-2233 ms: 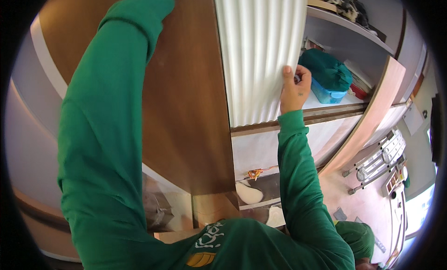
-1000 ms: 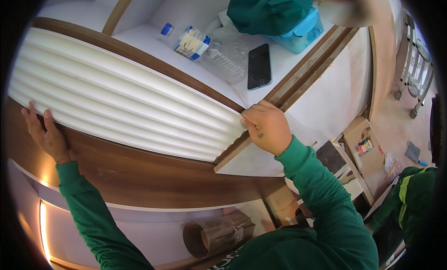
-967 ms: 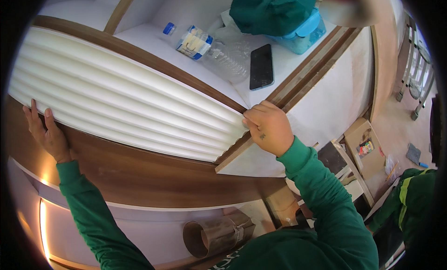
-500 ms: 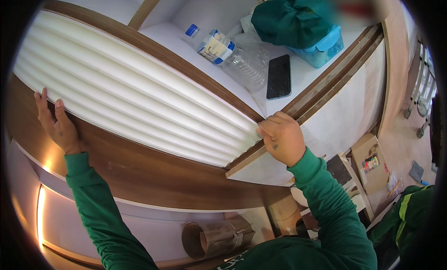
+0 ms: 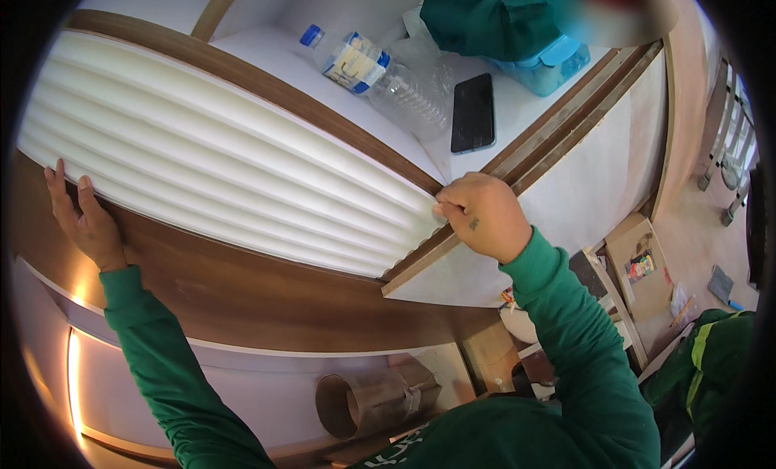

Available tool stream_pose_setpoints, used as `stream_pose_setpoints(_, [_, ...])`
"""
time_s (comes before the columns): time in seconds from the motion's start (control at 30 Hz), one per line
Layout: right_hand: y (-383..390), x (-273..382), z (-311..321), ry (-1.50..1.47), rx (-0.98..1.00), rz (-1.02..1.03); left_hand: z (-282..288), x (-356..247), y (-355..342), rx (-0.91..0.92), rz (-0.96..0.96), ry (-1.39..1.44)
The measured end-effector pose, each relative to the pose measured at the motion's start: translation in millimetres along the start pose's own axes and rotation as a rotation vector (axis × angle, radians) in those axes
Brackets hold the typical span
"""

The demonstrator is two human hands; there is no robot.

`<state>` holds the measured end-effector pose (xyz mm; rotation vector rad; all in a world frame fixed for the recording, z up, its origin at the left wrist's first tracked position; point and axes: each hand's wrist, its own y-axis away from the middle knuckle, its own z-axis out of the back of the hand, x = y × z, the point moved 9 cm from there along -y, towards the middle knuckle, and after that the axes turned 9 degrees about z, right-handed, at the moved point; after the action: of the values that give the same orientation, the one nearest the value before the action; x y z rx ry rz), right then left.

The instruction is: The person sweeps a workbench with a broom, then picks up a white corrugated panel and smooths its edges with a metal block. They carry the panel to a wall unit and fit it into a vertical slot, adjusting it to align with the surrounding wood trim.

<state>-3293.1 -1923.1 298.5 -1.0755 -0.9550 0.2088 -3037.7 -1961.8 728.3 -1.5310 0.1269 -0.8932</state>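
Observation:
A white fluted panel (image 5: pixel 226 145) lies along a brown wooden frame (image 5: pixel 267 85), above a brown board (image 5: pixel 242 303). My left hand (image 5: pixel 85 218) rests against the panel's lower edge at the left, fingers apart. At the panel's right end my right hand (image 5: pixel 481 214) is closed on its edge, thumb and fingers bent together, beside a grooved wooden rail (image 5: pixel 582 105). In the compartment beyond lie a plastic bottle (image 5: pixel 380 81), a black phone (image 5: pixel 473 113), a blue lidded container (image 5: pixel 550 69) and a teal cloth bundle (image 5: pixel 485 16).
A rolled brown sheet (image 5: pixel 376 400) sits on the lower shelf, with a lit strip (image 5: pixel 74 380) at left. Cardboard (image 5: pixel 638 279) and scraps are on the floor at right, near a metal ladder (image 5: pixel 723 145). A co-worker in green (image 5: pixel 695 372) is at lower right.
Since two seconds ago the view has swung and my raised left arm has come down to the panel's edge. Over the last second the hands keep their hold, with only slight view shifts.

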Motion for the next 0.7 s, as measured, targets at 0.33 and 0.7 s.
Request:
stream_pose_setpoints(0.33, [-2,-17,18,-0.183,0.034,-0.189,1,6,-1,-0.003,-0.020,0.049])
stream_pose_setpoints(0.7, [-4,0,0,0.062,0.121,0.014,1,2,-3,-0.022,-0.078,0.076])
